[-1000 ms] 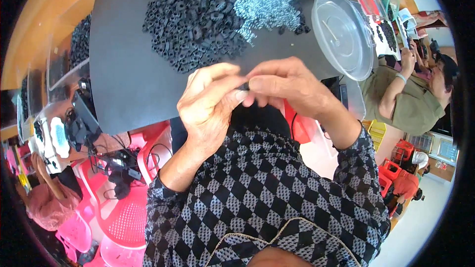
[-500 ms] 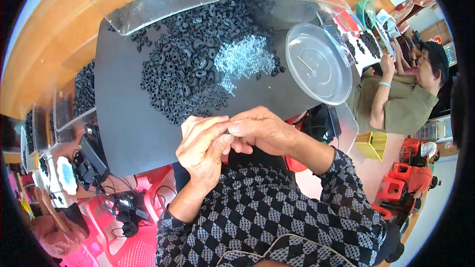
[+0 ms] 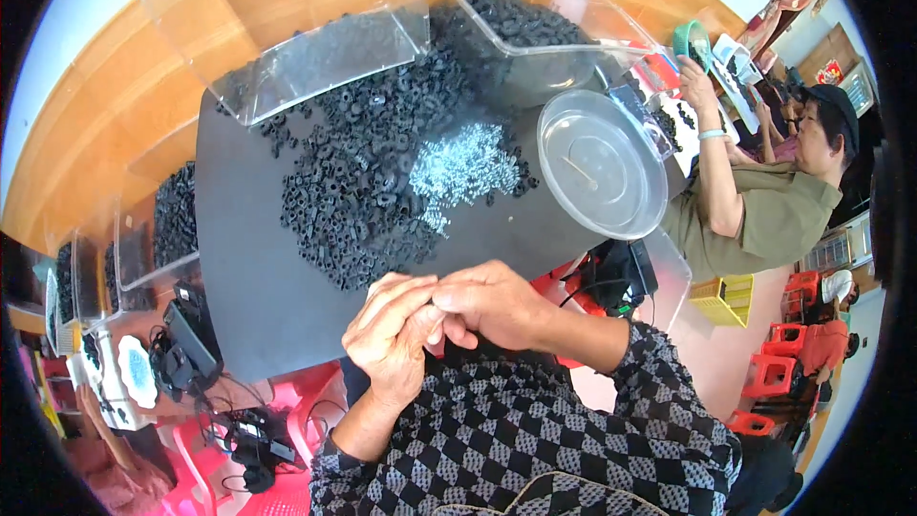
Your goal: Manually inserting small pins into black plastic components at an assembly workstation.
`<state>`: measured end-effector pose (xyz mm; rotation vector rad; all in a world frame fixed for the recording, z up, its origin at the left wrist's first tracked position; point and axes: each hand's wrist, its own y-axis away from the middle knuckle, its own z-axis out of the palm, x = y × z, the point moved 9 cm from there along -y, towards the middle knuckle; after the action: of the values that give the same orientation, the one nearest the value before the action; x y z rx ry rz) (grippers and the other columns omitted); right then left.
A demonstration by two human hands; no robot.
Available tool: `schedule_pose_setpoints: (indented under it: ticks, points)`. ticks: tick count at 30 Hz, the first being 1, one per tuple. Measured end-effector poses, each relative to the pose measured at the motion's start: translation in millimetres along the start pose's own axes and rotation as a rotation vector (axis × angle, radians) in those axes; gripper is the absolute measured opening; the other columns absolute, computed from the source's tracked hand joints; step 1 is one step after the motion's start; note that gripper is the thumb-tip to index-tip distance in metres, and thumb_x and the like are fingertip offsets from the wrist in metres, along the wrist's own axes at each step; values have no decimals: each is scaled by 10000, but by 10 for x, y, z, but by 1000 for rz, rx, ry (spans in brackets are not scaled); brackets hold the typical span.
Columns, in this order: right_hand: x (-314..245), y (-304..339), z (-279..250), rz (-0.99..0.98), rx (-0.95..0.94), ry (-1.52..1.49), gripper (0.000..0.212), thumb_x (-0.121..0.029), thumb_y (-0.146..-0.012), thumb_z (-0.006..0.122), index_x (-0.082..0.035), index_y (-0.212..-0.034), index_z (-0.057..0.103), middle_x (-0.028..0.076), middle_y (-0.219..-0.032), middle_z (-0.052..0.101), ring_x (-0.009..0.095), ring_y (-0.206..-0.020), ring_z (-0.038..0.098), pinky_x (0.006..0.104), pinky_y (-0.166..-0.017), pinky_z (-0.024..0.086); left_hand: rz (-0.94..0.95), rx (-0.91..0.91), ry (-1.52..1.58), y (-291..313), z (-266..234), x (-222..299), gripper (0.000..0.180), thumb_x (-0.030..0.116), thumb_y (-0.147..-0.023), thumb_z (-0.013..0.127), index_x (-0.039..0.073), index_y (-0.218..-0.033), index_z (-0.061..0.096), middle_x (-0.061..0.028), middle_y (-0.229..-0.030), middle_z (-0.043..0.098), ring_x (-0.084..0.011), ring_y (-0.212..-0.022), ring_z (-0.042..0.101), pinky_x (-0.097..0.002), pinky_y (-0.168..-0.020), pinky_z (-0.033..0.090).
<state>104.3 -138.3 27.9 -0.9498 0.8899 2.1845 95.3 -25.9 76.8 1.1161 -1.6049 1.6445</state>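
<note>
We work over a dark worktop (image 3: 258, 296). At its twelve o'clock lies a broad heap of black rings (image 3: 373, 162), a smaller pile of silvery screws (image 3: 468, 167) at its two o'clock edge, a clear round lid (image 3: 602, 172) further right. At six o'clock, our left hand (image 3: 392, 334) and right hand (image 3: 492, 306) press fingertips together; what they pinch we cannot tell.
</note>
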Motion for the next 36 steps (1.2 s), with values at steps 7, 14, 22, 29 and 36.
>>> schedule_pose_setpoints:
  ticks: [7,14,22,29,36]
  points:
    - [-486,140,-216,-51,317,247,283,-229,-879,579,39,-851,667,127,-733,665,115,-508,549,228,-444,425,54,-114,-244,-71,-64,52,221,119,-825,684,-8,-1007,684,-142,-1028,672,-262,-942,619,-345,-851,468]
    - [-1316,280,-745,-352,411,182,323,-271,-877,589,49,-887,635,73,-637,604,119,-475,483,249,-403,331,-73,104,-187,-95,-515,-276,141,26,-845,663,-31,-972,688,-86,-889,657,-144,-816,627,-239,-742,499]
    - [-3068,504,-1267,-688,653,742,236,-184,-856,626,16,-979,654,96,-871,677,171,-781,618,298,-686,480,120,-62,-681,-435,-462,-171,278,43,-704,746,57,-976,689,-36,-836,655,-170,-771,595,-300,-781,424]
    - [-3618,-374,-1635,-1401,935,1802,405,-193,-766,681,90,-1048,615,127,-895,668,235,-801,623,341,-762,504,164,-133,-949,-509,-379,-352,333,146,-614,780,58,-920,681,-60,-711,555,-239,-715,566,-375,-736,368]
    - [-3136,536,-990,-1012,1060,1536,286,-73,-773,644,35,-1037,642,138,-867,661,185,-799,628,297,-737,495,253,-248,-885,-720,-13,-279,196,164,-698,744,55,-837,660,-72,-722,611,-260,-706,588,-368,-726,404]
